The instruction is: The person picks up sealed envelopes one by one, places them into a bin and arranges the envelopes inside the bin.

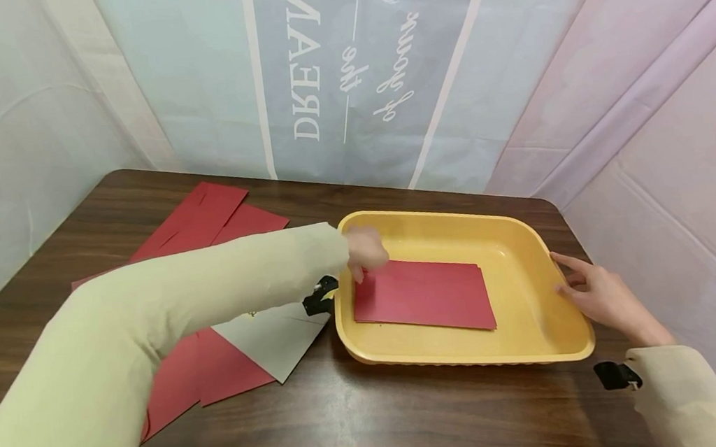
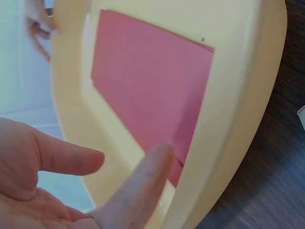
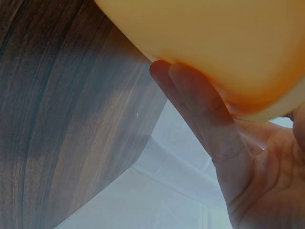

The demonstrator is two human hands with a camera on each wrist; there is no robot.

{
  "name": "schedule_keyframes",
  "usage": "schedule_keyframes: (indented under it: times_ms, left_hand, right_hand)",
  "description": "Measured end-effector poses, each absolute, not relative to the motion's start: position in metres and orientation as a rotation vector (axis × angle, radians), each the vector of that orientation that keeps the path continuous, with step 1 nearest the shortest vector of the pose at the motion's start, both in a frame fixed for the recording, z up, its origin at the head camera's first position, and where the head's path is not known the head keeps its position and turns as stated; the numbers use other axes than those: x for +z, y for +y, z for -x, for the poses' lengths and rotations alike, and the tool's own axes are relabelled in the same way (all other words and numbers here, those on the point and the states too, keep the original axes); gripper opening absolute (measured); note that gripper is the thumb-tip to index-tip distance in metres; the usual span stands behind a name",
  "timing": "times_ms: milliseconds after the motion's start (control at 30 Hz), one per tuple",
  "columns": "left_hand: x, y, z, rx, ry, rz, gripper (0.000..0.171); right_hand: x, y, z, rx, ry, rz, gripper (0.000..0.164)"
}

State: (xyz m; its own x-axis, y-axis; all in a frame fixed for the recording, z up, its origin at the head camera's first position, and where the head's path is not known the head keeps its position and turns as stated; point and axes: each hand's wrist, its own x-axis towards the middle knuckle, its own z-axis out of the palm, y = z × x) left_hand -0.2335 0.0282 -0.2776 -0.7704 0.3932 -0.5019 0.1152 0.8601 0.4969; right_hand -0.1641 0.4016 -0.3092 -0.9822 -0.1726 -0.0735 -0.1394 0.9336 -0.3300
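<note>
Looking at a yellow tub [image 1: 523, 323] on a dark wood table [image 1: 411, 419], right of the middle going by the head view. Got some red cards [image 1: 427, 295] lying flat on its floor, nearer the left end, stacked a bit unevenly, so definitely more than one in there. Also spotted a tiny dark speck [image 2: 203, 39] just beside them.

Now for the left hand [image 1: 366, 247]: over the tub's left end, right by the far left corner of the cards. Thumb and index stretched out and clearly apart in the left wrist view, not pinching anything. Can't tell if actually touching the cards with that index tip or only just above them. Can't really make out the other fingers either, mostly cut off at the bottom.

Over on the opposite end, the right hand [image 1: 604, 299]: gripping the tub by the rim, pinched between thumb and fingers, fingertips up against the outer wall.

Off to the left of the tub, a messy spread of red sheets [image 1: 237, 370], overlapping and partly hidden behind one arm, plus a white sheet [image 1: 282, 345] poking out near the tub. Pale sleeves [image 1: 211, 284] on both arms, black straps [image 1: 613, 375] by both wrists. Pale cloth [image 1: 201, 74] all round the back, printed with sideways white lettering [image 1: 304, 66]
</note>
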Motion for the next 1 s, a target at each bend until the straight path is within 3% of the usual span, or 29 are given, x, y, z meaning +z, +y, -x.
schedule_keyframes:
  times_ms: [67,233,467,600,1000]
  left_hand:
    - [-0.274,0.022,0.233,0.673,2.407,-0.400,0.034]
    - [-0.261,0.008,0.230,0.886,2.381,-0.429,0.043]
    - [-0.246,-0.005,0.229,1.137,2.381,-0.352,0.013]
    - [-0.240,-0.011,0.230,1.183,2.381,-0.312,0.028]
    - [-0.243,-0.041,0.228,1.316,2.364,-0.226,0.029]
  right_hand:
    - [-0.310,0.401,0.164,-0.495,2.992,0.246,0.057]
    - [-0.310,0.401,0.165,-0.501,2.994,0.258,0.057]
    - [-0.310,0.402,0.165,-0.504,2.998,0.256,0.057]
    - [-0.310,0.402,0.165,-0.498,2.996,0.253,0.057]
    - [-0.309,0.403,0.164,-0.487,2.994,0.252,0.057]
